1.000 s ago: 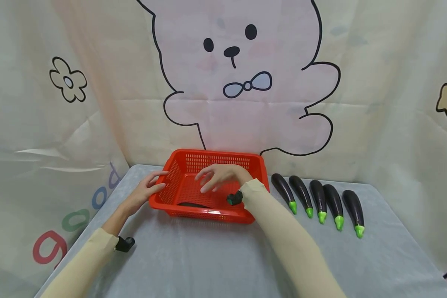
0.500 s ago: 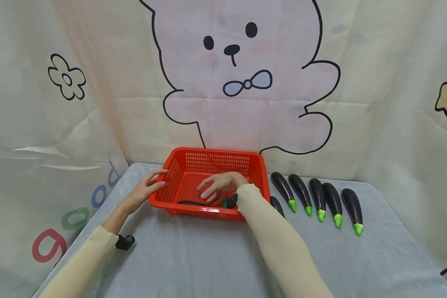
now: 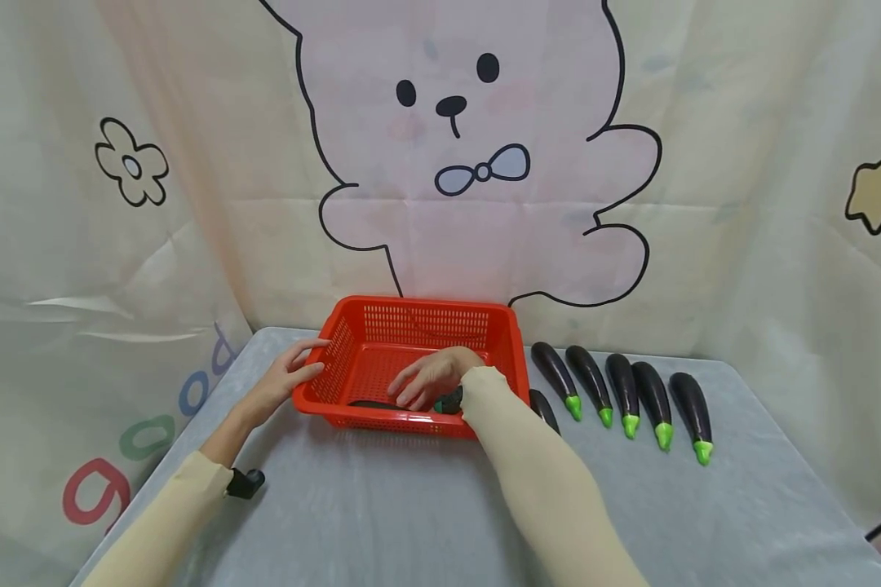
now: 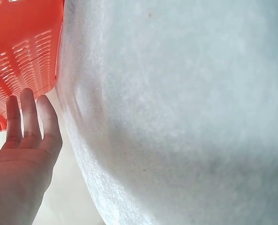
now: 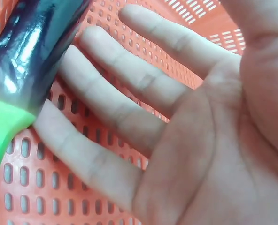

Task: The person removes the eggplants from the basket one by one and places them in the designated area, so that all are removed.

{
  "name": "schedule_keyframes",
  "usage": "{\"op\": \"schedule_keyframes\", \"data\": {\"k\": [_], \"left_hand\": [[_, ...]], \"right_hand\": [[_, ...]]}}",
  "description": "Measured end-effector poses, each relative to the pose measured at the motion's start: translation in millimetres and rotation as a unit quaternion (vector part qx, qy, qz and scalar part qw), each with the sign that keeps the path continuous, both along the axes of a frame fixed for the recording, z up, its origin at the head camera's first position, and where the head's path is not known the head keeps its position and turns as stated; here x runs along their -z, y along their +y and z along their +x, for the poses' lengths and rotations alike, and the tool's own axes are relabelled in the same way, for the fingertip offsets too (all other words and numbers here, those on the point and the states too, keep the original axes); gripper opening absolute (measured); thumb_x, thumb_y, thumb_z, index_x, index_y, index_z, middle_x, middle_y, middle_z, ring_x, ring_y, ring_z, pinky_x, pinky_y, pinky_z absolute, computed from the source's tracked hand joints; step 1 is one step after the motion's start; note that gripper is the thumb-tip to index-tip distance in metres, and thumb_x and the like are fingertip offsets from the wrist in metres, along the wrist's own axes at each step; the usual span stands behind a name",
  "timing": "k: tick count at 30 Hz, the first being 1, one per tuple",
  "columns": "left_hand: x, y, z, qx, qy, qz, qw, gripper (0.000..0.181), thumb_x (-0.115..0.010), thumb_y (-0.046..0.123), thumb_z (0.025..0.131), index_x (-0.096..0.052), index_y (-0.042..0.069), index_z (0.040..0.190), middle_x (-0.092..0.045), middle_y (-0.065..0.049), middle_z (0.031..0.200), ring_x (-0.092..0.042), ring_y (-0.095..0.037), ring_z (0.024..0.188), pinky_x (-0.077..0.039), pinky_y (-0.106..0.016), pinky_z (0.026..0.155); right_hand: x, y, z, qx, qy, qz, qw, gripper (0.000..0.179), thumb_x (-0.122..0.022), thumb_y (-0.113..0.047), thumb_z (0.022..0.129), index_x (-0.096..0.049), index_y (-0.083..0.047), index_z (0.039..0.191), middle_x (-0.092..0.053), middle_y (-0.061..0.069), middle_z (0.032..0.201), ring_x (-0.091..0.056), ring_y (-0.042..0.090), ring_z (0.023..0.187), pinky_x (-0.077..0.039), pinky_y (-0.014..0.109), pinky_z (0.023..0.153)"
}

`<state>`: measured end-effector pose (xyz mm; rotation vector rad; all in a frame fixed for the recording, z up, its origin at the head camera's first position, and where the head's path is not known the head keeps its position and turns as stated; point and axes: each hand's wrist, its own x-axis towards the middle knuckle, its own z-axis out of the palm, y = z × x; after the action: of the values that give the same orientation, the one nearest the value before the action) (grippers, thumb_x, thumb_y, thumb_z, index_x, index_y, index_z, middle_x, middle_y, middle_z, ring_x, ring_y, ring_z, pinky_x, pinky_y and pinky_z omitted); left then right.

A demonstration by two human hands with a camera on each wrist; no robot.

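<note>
Inside the red plastic basket [image 3: 429, 304], a dark eggplant [image 3: 373, 404] lies along the near wall, partly covered by the rim. My right hand [image 3: 436, 377] is down in the basket over the eggplant's right part. In the right wrist view its fingers [image 5: 125, 79] are extended, some tips at the side of the glossy eggplant [image 5: 33, 56] near its green cap. No grip around it shows. My left hand [image 3: 282, 379] rests at the basket's left rim. From the left wrist, this hand's fingers [image 4: 30, 115] look straight beside the slotted outer wall.
To the right of the basket, several eggplants [image 3: 622, 387] lie in a row, green caps toward me. Another eggplant [image 3: 543, 410] is partly hidden behind my right sleeve. Grey cloth [image 3: 352, 505] covers the table. A printed curtain [image 3: 558, 244] hangs close behind the basket.
My right hand has lowered into the basket and moved toward its near wall. An eggplant formerly covered by my right forearm now shows beside the basket. My left hand has stayed at the rim.
</note>
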<state>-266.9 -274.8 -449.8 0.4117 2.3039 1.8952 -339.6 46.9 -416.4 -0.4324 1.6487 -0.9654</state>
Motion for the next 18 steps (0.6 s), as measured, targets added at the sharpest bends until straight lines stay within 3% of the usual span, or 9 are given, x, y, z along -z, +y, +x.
{"op": "schedule_keyframes", "data": {"k": [5,9,13,18], "left_hand": [[1.8,0.0,0.6,0.000,0.004,0.002,1.0000,0.051,-0.059,0.020,0.104,-0.042,0.010,0.151,-0.044,-0.026,0.147,-0.053,-0.047,0.120,-0.058,-0.043,0.085],[1.7,0.4,0.7,0.002,0.005,0.002,1.0000,0.051,-0.059,0.022,0.104,-0.042,0.011,0.151,-0.044,-0.026,0.146,-0.054,-0.044,0.119,-0.058,-0.041,0.084],[1.5,-0.1,0.5,0.001,0.006,0.000,1.0000,0.052,-0.060,0.022,0.104,-0.042,0.011,0.151,-0.045,-0.025,0.146,-0.055,-0.042,0.118,-0.058,-0.041,0.083],[1.3,-0.3,-0.3,-0.004,0.007,-0.009,0.9999,0.052,-0.060,0.023,0.103,-0.043,0.013,0.151,-0.045,-0.025,0.146,-0.055,-0.043,0.118,-0.058,-0.042,0.084]], "right_hand": [[0.2,-2.3,0.0,-0.039,0.025,0.032,0.9984,0.048,-0.075,-0.020,0.090,-0.063,-0.015,0.136,-0.058,0.006,0.133,-0.057,0.026,0.119,-0.051,0.040,0.097],[0.2,-2.5,-0.5,-0.069,0.034,0.052,0.9957,0.046,-0.073,-0.019,0.091,-0.064,-0.013,0.135,-0.062,0.008,0.126,-0.060,0.024,0.110,-0.051,0.038,0.095],[0.5,-2.4,-1.1,-0.072,0.028,0.041,0.9961,0.037,-0.069,-0.014,0.093,-0.067,-0.008,0.129,-0.065,0.008,0.116,-0.061,0.022,0.099,-0.052,0.036,0.091],[-0.6,-1.7,-1.2,-0.053,0.025,0.022,0.9980,0.033,-0.071,-0.015,0.090,-0.072,-0.009,0.123,-0.067,0.009,0.112,-0.059,0.021,0.100,-0.052,0.037,0.089]]}}
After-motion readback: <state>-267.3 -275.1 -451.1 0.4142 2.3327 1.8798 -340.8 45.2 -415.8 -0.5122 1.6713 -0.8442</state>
